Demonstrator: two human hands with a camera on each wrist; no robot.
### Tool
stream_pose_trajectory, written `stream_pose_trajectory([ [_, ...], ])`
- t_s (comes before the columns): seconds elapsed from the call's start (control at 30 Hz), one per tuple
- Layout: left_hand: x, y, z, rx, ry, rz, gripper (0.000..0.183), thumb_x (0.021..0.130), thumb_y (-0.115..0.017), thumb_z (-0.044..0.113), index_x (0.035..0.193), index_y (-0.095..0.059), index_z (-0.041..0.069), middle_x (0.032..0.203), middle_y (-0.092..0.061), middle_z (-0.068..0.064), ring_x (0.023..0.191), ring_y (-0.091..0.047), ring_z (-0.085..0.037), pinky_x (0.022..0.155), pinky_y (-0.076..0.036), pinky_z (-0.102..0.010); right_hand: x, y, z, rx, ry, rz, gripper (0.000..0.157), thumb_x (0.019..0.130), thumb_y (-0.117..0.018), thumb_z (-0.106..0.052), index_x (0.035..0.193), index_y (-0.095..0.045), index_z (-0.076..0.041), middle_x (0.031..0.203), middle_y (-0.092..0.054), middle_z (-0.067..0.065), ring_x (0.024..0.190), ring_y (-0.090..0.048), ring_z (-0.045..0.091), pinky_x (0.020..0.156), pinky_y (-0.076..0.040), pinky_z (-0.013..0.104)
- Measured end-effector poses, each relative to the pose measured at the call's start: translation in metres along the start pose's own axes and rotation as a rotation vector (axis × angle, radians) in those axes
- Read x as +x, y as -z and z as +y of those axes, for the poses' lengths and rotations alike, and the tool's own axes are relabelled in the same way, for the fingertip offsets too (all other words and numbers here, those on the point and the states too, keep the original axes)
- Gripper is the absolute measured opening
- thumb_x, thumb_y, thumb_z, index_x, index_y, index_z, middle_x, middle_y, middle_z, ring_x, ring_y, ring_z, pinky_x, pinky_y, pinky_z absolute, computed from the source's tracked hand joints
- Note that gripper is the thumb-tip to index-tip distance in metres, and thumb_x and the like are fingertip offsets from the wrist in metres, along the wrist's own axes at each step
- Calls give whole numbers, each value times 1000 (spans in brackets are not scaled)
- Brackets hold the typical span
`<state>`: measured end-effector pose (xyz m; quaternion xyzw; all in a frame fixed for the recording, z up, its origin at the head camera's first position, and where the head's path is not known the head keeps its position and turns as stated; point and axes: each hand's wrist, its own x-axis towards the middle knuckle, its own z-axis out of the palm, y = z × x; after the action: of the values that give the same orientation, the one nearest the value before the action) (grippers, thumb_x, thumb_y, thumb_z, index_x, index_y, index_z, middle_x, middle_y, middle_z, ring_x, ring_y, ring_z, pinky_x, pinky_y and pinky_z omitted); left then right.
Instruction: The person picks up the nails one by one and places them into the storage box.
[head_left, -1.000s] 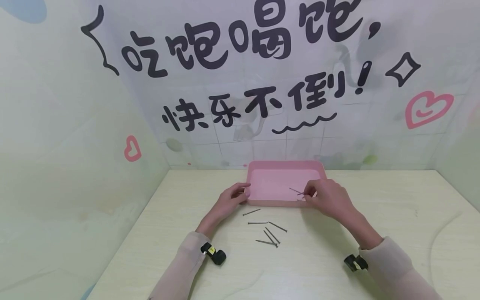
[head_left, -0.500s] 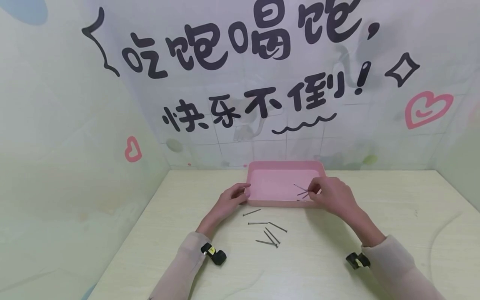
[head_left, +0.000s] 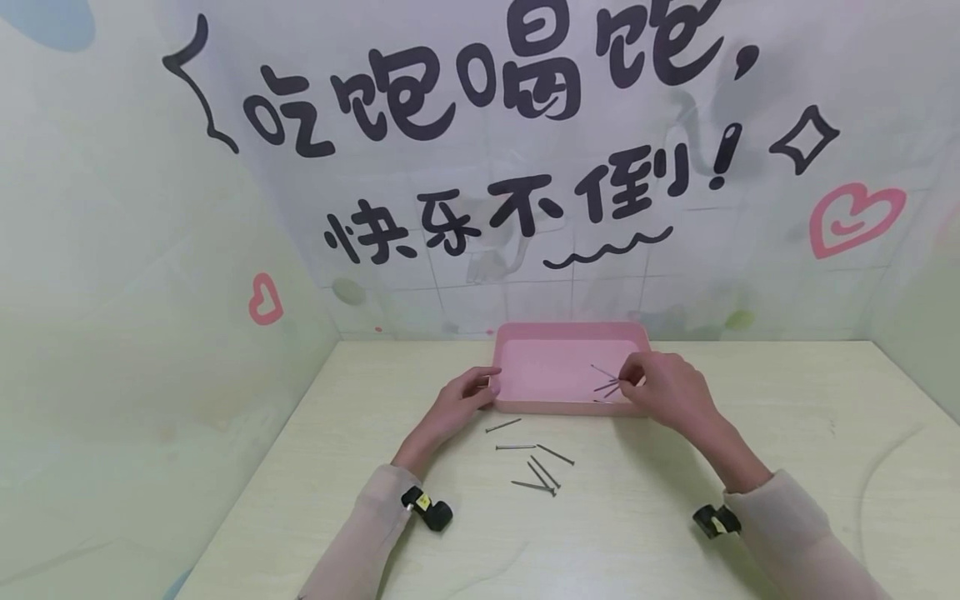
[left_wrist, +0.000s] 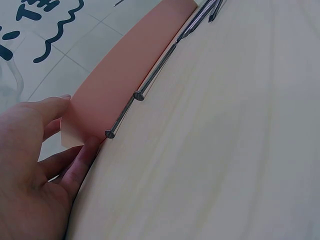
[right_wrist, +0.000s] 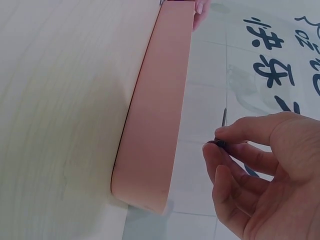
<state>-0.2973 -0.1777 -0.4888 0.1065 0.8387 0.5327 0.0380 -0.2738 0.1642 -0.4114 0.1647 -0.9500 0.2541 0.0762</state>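
Grey metal nail [right_wrist: 224,118]: pinched by right hand [head_left: 667,392] over shallow pink rectangular tray [head_left: 547,362]
Left hand [head_left: 456,403]: fingertips gripping tray's left end

Tray [head_left: 555,360]: plastic in appearance, smooth, matt outer wall, faint soft sheen on floor. Loose nails [head_left: 515,447] on near side of tray: bare metal, shanks glossy with narrow highlights, heads rough-looking. Held nails [head_left: 604,372] above tray: metal, dull. Table [head_left: 637,533] under tray: wood-grain surface, smooth, low sheen. Wall covering [head_left: 480,304] behind tray: smooth printed sheet, satin. Sleeves [head_left: 363,529] nearer than tray: matt cloth, soft. Wrist cameras [head_left: 437,515] nearer than tray: black, apparently plastic.
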Motion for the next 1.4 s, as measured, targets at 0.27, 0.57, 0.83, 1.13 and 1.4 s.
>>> stream_pose_trajectory([
  [0.27, 0, 0, 0, 1, 7, -1, 42, 105, -61, 28, 147, -58, 19, 144, -63, -12, 123, -66, -24, 103, -58, -37, 0, 0, 1, 6, -2, 10, 8, 91, -70, -10, 94, -76, -6, 85, -75, 5, 68, -58, 16, 55, -43, 27],
  [0.57, 0, -1, -1, 1, 7, 12, 42, 105, -62, 29, 146, -58, 20, 143, -63, -11, 123, -66, -24, 103, -58, -38, 0, 0, 0, 10, -3, 23, 8, 91, -70, -10, 94, -76, -6, 85, -75, 6, 68, -59, 17, 55, -43, 27],
  [0.83, 1, -1, -1, -11, 3, 10, 42, 105, -62, 29, 146, -58, 19, 143, -63, -12, 122, -66, -23, 102, -58, -37, 0, -1, 1, 12, -3, 23, 8, 90, -70, -10, 94, -76, -6, 85, -75, 6, 68, -59, 17, 54, -42, 27],
  [1.13, 0, 0, -2, -10, 3, 4, 43, 104, -62, 31, 146, -58, 21, 144, -63, -10, 123, -66, -23, 103, -58, -38, 0, 1, -1, 14, -1, 31, 8, 90, -69, -9, 93, -76, -7, 85, -75, 5, 67, -58, 16, 54, -41, 28],
  [1.4, 1, 0, -3, -1, 9, 7, 42, 104, -63, 31, 146, -58, 23, 144, -63, -10, 124, -65, -23, 104, -57, -39, 0, 0, 0, 18, 2, 29, 8, 91, -68, -10, 93, -75, -7, 85, -75, 5, 66, -57, 16, 53, -40, 27],
])
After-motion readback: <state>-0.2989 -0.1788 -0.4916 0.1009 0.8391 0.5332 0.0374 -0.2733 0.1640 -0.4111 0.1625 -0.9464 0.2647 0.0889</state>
